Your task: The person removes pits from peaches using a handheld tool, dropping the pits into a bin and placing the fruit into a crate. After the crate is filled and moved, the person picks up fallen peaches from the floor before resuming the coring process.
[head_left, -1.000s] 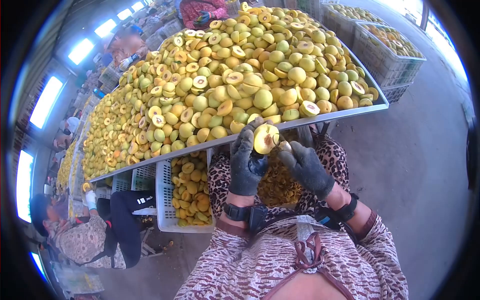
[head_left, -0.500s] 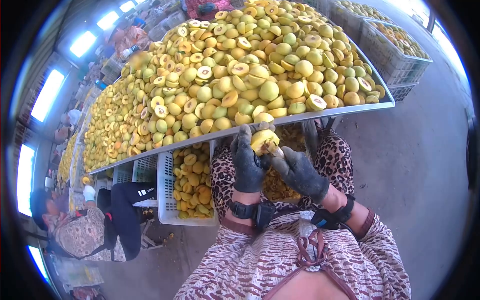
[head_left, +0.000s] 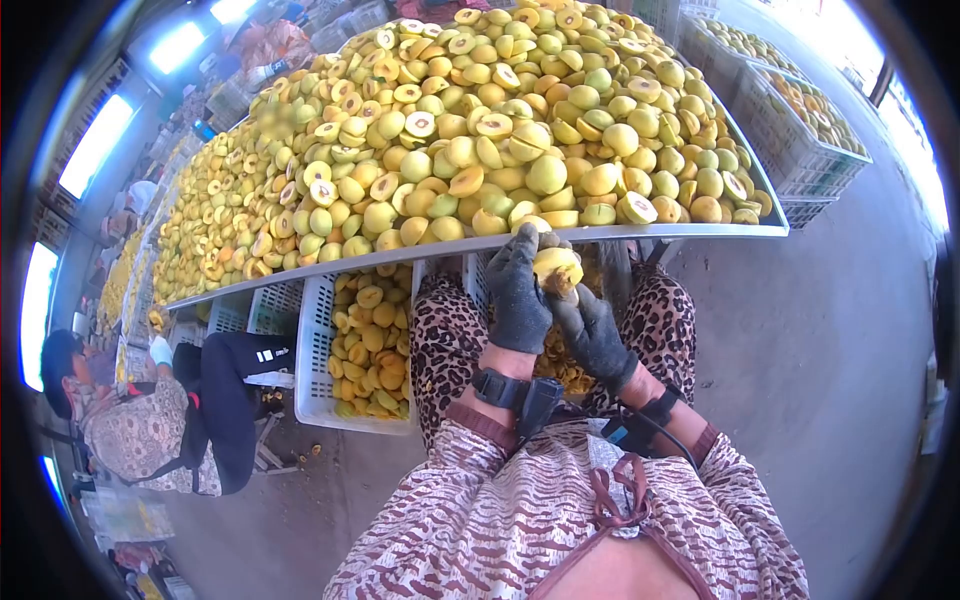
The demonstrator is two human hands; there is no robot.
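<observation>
My left hand [head_left: 518,300], in a dark grey glove, is closed around a yellow peach half [head_left: 557,265] just below the front edge of the sorting table. A ragged brown patch shows on the fruit's lower side. My right hand [head_left: 597,338], gloved alike, has its fingers bent close together right under that brown patch. Whatever it grips is hidden by the fingers and the fruit. Beyond both hands, a large heap of halved yellow peaches [head_left: 440,170] covers the table, several with red-brown centres showing.
The table's metal rim [head_left: 480,242] runs close above my hands. A white crate [head_left: 312,350] of peach halves stands left of my legs; peelings or scraps [head_left: 560,370] lie between my knees. Stacked crates [head_left: 800,150] are at the right. A co-worker [head_left: 150,430] sits at the left.
The view has shifted slightly. The peach half has tilted, turning its brown patch downward to the right, and my right hand has drawn closer beneath it.
</observation>
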